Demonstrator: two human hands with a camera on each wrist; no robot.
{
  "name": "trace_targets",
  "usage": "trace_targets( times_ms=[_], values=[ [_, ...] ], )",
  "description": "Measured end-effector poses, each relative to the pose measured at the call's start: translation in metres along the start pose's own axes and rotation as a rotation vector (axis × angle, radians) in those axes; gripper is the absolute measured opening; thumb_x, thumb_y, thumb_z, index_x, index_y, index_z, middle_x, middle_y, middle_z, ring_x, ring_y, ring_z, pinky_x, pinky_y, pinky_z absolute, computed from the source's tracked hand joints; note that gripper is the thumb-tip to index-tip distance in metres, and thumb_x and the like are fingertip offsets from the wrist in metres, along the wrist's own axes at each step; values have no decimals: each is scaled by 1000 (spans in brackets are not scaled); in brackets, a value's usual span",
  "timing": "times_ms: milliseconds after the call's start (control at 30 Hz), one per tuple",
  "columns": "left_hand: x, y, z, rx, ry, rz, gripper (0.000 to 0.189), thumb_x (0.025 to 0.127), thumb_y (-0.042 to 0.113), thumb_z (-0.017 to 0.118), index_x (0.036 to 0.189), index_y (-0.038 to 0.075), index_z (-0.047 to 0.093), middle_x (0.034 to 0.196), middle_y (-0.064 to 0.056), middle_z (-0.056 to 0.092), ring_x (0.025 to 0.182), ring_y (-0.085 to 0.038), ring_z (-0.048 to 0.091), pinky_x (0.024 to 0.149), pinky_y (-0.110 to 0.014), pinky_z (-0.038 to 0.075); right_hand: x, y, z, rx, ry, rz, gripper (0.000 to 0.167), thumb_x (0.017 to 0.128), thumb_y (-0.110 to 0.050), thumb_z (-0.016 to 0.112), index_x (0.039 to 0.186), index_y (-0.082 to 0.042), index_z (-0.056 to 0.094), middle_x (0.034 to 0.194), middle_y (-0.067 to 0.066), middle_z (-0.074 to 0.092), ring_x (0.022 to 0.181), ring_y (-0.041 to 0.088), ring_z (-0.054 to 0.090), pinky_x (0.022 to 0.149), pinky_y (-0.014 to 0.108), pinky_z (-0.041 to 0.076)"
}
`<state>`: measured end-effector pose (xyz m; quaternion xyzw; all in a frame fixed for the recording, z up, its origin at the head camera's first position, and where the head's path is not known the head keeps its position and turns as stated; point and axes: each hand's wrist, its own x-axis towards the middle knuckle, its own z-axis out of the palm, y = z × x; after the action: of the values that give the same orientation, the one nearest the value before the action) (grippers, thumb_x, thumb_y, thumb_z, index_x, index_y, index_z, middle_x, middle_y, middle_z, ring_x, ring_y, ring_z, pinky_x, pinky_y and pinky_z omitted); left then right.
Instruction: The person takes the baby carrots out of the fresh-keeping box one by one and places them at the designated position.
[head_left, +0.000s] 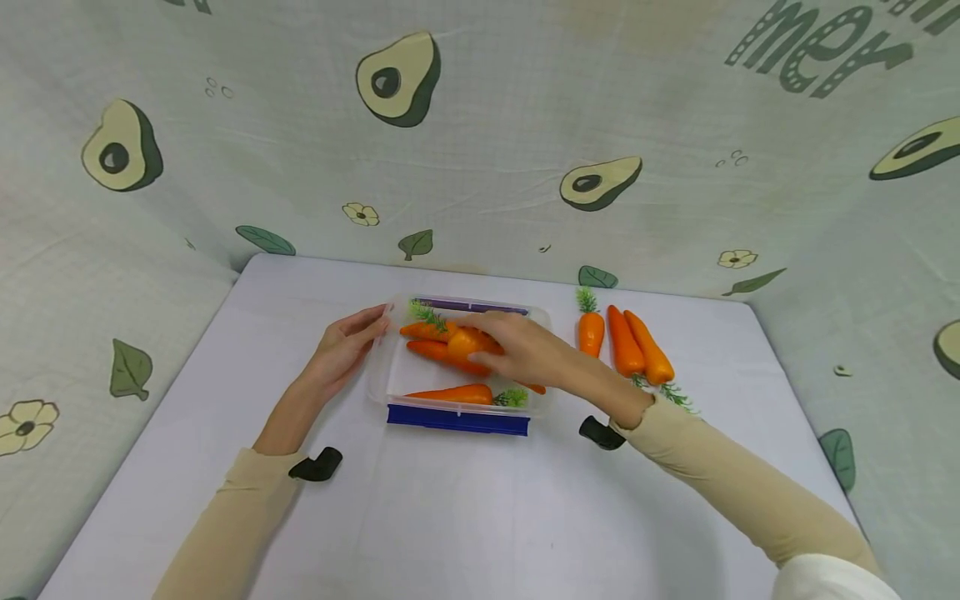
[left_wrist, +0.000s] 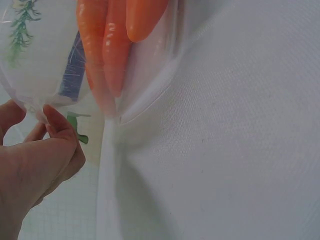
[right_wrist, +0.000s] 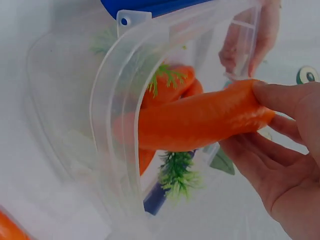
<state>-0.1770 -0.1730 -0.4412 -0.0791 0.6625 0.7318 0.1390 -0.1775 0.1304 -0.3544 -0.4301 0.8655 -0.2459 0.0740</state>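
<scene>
A clear plastic container (head_left: pixel 379 379) with blue latch flaps (head_left: pixel 457 419) stands on the table with several toy carrots inside. One carrot (head_left: pixel 450 394) lies along its near wall, its green top to the right. My left hand (head_left: pixel 339 354) pinches the container's rim at the far left corner, thumb and fingertips on the clear edge (left_wrist: pixel 30 107). Inside the rim, my right hand (head_left: pixel 532 350) grips an orange carrot (right_wrist: pixel 200 120) by one end, thumb on one side and fingers on the other. Its other end reaches over more carrots (right_wrist: pixel 172 85) behind the clear wall.
To the right of the container lie three more carrots: one with its leafy top (head_left: pixel 587 298) pointing away, and two side by side (head_left: pixel 625 342) with tops toward me. A cloth printed with avocados (head_left: pixel 401 81) hangs around the white table (head_left: pixel 450 517). Each wrist bears a black mount (head_left: pixel 317 465).
</scene>
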Motion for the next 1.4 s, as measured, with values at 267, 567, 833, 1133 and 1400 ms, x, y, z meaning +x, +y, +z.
trace_targets(
  times_ms=[267,567,833,1133,1400],
  values=[
    [-1,1,0,15,-4,6,58,105,26,62,157,7,42,163,-7,38,131,-12,45,120,-27,31,-11,8,-15,112,127,54,49,95,-12,75,139,3,59,129,14,68,109,27,67,91,40,60],
    [0,0,0,25,7,-3,59,105,28,62,158,9,42,163,-4,38,135,-14,44,121,-29,31,-26,15,-31,219,258,158,48,94,-15,78,136,-1,61,124,14,71,108,30,70,84,38,62],
    [-1,0,0,20,5,-2,60,105,28,62,158,9,42,163,-4,39,133,-14,45,119,-27,32,-45,21,-38,255,342,273,49,93,-18,79,137,-6,62,124,15,70,109,30,70,87,42,61],
    [-1,0,-1,26,9,-5,61,104,29,63,158,10,42,164,-4,38,133,-14,45,120,-28,31,-67,37,-41,298,435,369,47,94,-20,78,138,-9,63,128,15,69,109,30,70,91,44,59],
    [0,-1,-1,3,3,-5,61,104,28,63,158,9,41,164,-5,36,135,-13,44,119,-25,32,-90,47,-40,309,475,469,49,96,-26,76,141,-11,61,131,16,67,115,31,67,90,29,59]
  ],
)
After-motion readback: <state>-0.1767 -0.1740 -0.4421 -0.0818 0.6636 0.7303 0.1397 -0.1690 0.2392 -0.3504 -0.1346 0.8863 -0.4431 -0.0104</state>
